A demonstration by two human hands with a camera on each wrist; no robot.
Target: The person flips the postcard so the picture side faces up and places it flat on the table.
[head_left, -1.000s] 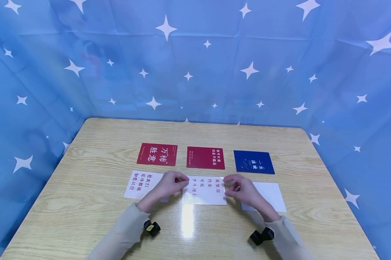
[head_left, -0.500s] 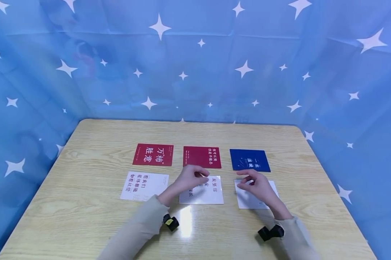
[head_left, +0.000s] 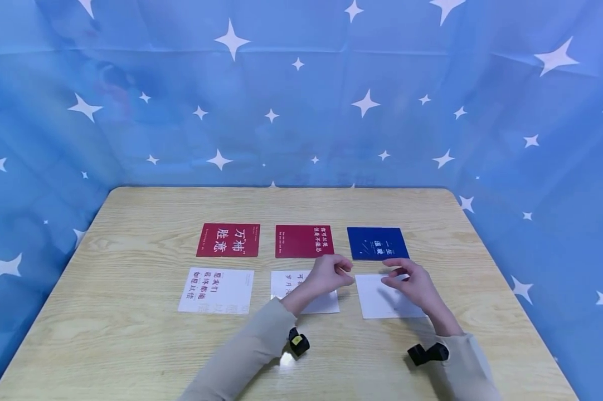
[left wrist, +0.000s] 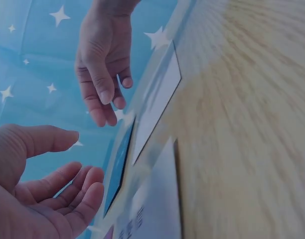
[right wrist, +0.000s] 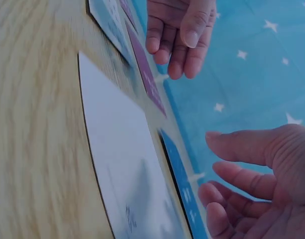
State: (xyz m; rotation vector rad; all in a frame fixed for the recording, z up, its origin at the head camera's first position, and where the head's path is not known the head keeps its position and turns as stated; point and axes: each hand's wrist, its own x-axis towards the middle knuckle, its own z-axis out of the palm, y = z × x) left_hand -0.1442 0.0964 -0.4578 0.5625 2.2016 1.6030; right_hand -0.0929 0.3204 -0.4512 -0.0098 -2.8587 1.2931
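Note:
My left hand point(head_left: 326, 275) hovers over the middle white card point(head_left: 326, 304) of the near row, hiding part of its printed characters. Its fingers are loosely bent, with a gap to the thumb and nothing between them, as the left wrist view shows. Above the right-hand white card point(head_left: 374, 298) is my right hand point(head_left: 416, 285), fingers relaxed and apart from the thumb, holding nothing. This card looks mostly blank, with a small mark seen in the right wrist view. Both hands appear raised off the cards.
Behind lie a red card point(head_left: 228, 240), a crimson card point(head_left: 301, 241) and a blue card point(head_left: 378, 243) in a row. Another white printed card point(head_left: 216, 291) lies at the near left. The wooden table point(head_left: 106, 334) ends at a blue star-patterned curtain point(head_left: 281, 83).
Both hands have let go of the middle white card's edges and risen. The left hand has moved right across it, and the right hand has shifted right over the right-hand white card.

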